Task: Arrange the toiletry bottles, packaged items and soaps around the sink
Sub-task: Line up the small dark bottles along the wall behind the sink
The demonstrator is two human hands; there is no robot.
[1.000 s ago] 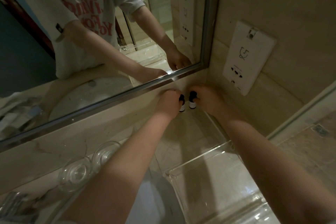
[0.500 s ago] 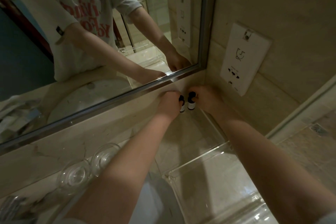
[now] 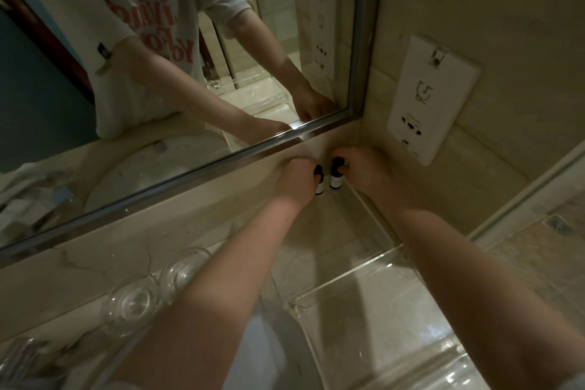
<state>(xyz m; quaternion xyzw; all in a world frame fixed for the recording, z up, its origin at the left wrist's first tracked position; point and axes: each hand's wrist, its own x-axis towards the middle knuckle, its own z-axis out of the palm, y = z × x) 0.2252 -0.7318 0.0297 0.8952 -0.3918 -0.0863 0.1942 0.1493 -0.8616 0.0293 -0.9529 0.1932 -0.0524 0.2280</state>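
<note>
Two small white toiletry bottles with dark caps stand upright side by side in the far corner of the counter, under the mirror's lower right corner. My left hand [image 3: 296, 179] grips the left bottle [image 3: 319, 187]; my right hand [image 3: 364, 168] grips the right bottle [image 3: 334, 179] near its cap. Both bottles rest inside the far end of a clear acrylic tray [image 3: 348, 290]. The sink basin [image 3: 269, 355] shows at the bottom, partly hidden by my left forearm.
Two clear glasses [image 3: 133, 304] [image 3: 183, 269] stand upside down on the counter at the left. A white socket panel [image 3: 430, 98] is on the right wall. The mirror [image 3: 158, 73] spans the back wall. A packaged item [image 3: 22, 358] lies at bottom left.
Both hands stay on the bottles in the corner. The view has shifted only slightly; nothing else has moved.
</note>
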